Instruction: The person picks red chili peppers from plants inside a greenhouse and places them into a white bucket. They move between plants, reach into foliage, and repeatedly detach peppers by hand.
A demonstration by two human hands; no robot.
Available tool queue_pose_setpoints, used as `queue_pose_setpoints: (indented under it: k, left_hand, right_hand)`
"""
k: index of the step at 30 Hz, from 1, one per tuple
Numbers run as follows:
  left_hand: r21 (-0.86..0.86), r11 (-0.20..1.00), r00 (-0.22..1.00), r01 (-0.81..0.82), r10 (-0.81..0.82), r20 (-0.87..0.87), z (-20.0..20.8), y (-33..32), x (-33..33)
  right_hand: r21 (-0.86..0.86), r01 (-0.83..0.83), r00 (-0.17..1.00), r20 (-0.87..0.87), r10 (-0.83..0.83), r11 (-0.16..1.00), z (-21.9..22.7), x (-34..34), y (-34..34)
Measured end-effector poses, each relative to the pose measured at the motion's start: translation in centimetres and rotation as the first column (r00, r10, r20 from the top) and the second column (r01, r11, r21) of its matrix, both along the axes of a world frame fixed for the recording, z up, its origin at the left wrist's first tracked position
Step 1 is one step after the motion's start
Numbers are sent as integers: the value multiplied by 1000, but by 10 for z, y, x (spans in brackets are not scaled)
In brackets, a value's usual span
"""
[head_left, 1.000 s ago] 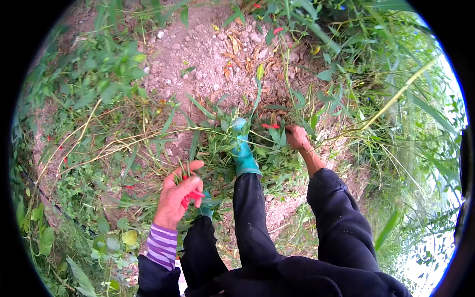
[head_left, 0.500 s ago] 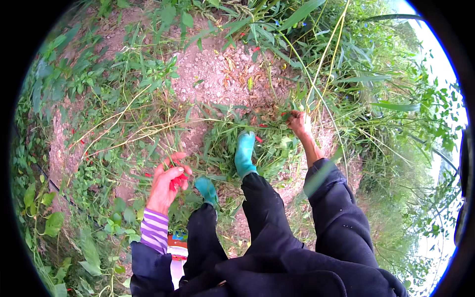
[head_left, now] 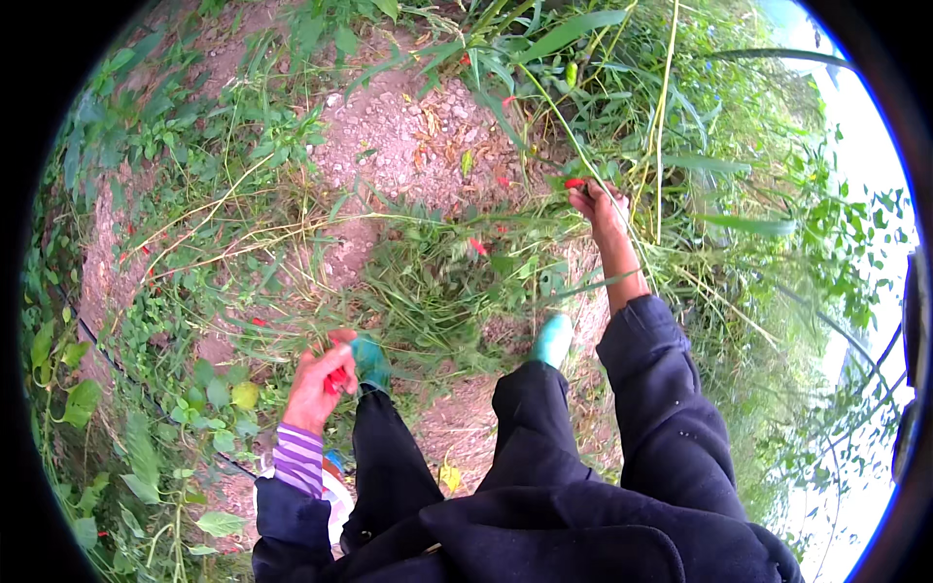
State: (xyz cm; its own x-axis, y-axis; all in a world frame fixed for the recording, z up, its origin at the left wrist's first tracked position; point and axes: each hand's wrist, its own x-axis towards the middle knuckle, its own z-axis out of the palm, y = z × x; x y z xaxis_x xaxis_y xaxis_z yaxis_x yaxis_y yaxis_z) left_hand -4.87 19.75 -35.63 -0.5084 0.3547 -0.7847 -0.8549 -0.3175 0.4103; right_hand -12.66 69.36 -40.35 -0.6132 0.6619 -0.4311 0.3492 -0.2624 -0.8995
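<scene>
My left hand (head_left: 316, 387), below a purple striped cuff, is curled around several red chili peppers (head_left: 335, 380). It hangs over the grass beside my left green boot (head_left: 370, 361). Out to the right, my right hand (head_left: 604, 211) reaches into tall weeds with its fingers closed on one red chili pepper (head_left: 574, 183). A long grass stem crosses in front of that hand. Another red chili pepper (head_left: 477, 247) shows among the flattened grass between my hands.
Partly hidden behind my left sleeve stands a white container (head_left: 340, 505). A thin dark hose (head_left: 121, 367) runs along the left. Pinkish bare soil (head_left: 389, 131) lies ahead, and dense weeds (head_left: 719, 126) rise on the right. My right green boot (head_left: 553, 339) is on the ground.
My right boot has shifted back and to the right. The right hand has risen slightly, and a red pepper now shows plainly at its fingertips. My left hand has dropped a little, still holding its peppers.
</scene>
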Motion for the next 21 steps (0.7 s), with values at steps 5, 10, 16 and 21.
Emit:
queue_pose_setpoints:
  k: [5, 10, 16, 21]
  left_hand:
    - [196, 980, 998, -40, 30, 50, -24, 65, 17]
    - [449, 874, 978, -188, 123, 171, -52, 152, 25]
    - [504, 858, 994, -100, 109, 12, -38, 220, -17]
    - [146, 925, 927, 350, -319, -197, -54, 260, -59]
  right_hand:
    - [-264, 4, 991, -131, -40, 965, -5, 26, 25]
    - [-317, -234, 972, -108, 210, 919, 0, 66, 21]
    - [-275, -298, 950, 6, 312, 914, -6, 102, 27]
    - [-288, -267, 958, 26, 286, 920, -8, 112, 26]
